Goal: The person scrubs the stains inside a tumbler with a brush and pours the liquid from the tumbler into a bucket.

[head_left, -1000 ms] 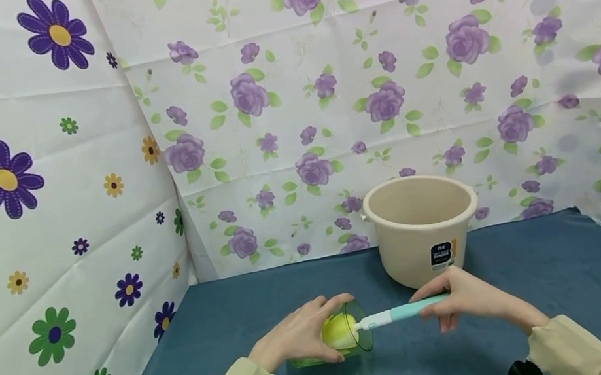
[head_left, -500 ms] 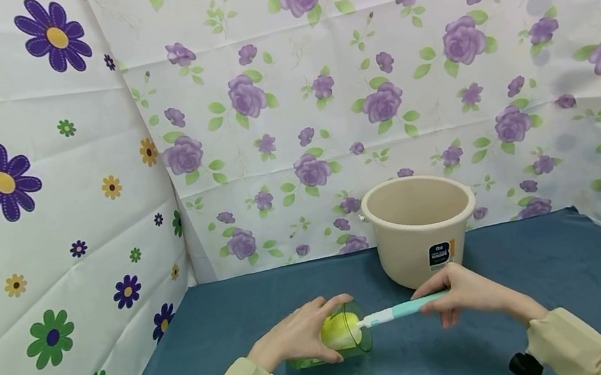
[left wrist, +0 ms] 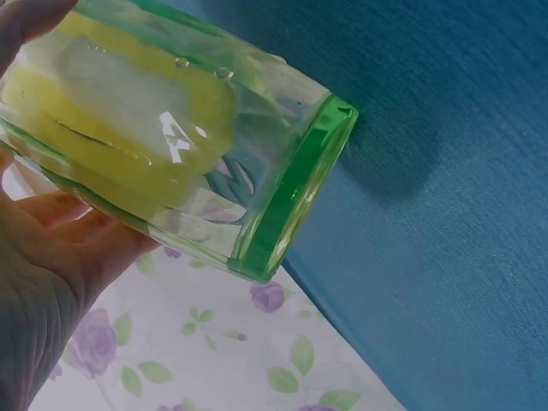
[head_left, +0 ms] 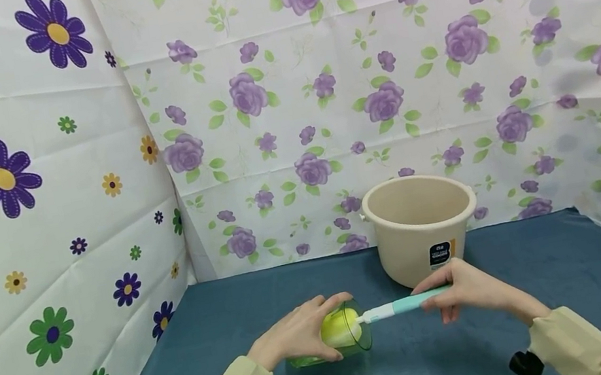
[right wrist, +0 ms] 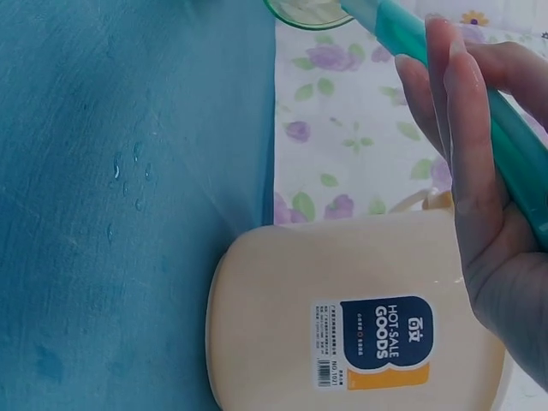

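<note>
Purple roses all over the backcloth (head_left: 280,138), blue cloth across the worktop (head_left: 270,292), and down toward six o'clock here's the cup (left wrist: 248,171)! It's held sideways: clear walls, bright green base, mouth toward three o'clock. A plump yellow-and-white sponge head (head_left: 341,329) fills it. Left hand (head_left: 301,336), grip wrapped round the cup; right hand (head_left: 461,290), grip pinching the turquoise-and-white handle (head_left: 395,308), which runs from the sponge toward three. Cream bucket (head_left: 407,256) at two o'clock from the cup, label showing.
</note>
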A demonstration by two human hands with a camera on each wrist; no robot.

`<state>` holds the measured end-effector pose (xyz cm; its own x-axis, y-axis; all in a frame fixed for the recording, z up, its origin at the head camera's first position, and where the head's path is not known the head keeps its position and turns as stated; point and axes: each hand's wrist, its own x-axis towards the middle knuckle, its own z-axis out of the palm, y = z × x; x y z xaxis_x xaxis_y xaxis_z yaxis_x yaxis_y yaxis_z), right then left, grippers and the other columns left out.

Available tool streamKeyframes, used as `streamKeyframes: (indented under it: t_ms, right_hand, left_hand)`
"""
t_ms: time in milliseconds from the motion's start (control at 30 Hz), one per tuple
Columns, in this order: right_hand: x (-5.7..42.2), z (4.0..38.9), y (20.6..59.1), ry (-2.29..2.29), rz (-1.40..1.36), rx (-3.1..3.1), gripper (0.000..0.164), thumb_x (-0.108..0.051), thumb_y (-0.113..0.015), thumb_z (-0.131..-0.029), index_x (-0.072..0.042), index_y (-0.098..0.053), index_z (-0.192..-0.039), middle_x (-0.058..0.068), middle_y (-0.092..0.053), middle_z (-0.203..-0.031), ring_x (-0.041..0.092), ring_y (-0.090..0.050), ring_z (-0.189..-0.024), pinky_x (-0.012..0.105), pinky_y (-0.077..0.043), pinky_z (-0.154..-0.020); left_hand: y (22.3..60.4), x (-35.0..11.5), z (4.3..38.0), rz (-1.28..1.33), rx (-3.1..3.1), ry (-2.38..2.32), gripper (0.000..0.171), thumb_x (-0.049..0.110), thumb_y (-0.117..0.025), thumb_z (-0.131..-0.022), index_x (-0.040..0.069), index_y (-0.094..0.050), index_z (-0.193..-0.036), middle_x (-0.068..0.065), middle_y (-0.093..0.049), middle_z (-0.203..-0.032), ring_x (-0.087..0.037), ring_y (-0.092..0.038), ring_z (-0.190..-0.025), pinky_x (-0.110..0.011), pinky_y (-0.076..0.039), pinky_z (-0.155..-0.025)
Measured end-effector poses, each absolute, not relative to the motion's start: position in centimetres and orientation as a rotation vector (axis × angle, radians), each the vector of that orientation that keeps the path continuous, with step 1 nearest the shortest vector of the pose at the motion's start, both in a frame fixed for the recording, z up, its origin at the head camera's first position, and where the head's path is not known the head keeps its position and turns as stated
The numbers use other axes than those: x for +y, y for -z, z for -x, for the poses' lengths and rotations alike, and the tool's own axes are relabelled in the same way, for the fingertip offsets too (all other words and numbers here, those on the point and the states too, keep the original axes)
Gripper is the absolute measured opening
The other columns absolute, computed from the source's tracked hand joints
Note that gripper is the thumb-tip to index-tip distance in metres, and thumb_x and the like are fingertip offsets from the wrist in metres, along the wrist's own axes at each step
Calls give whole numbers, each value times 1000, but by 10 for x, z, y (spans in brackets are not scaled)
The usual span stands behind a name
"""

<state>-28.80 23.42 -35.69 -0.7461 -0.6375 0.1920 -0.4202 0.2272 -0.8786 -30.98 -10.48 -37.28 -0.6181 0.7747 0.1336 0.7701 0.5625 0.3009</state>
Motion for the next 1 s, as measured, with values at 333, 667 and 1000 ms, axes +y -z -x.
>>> streamKeyframes:
  t_ms: [333, 667, 1000]
  right_hand:
    - [234, 291, 357, 1455, 991, 2325, 26, -13, -64, -86, -1, -65, -108, 14, -65, -77, 30, -61, -55, 50, -46, -48]
    - [234, 288, 356, 1495, 1006, 2302, 26, -8, -61, -87, 1, -64, -110, 14, -66, -79, 31, -61, -55, 48, -46, -48]
    - [237, 291, 352, 1471, 993, 2329, 26, -9, -63, -86, 2, -64, -110, 14, -66, -79, 32, -61, -55, 48, -47, -48]
  left_hand:
    - [373, -107, 311, -1346, 2753, -550, 88, 41, -78, -68, 36, -27, -139, 3, -46, -105, -10, -46, -78, -27, -42, -64]
    - [375, -107, 313, -1349, 2737, -586, 89, 40, -78, -68, 36, -26, -140, 4, -46, -106, -10, -46, -77, -27, -41, -63]
    - [375, -108, 312, -1341, 2740, -595, 87, 42, -78, -67, 37, -28, -139, 4, -47, -105, -10, -47, -78, -27, -42, -63]
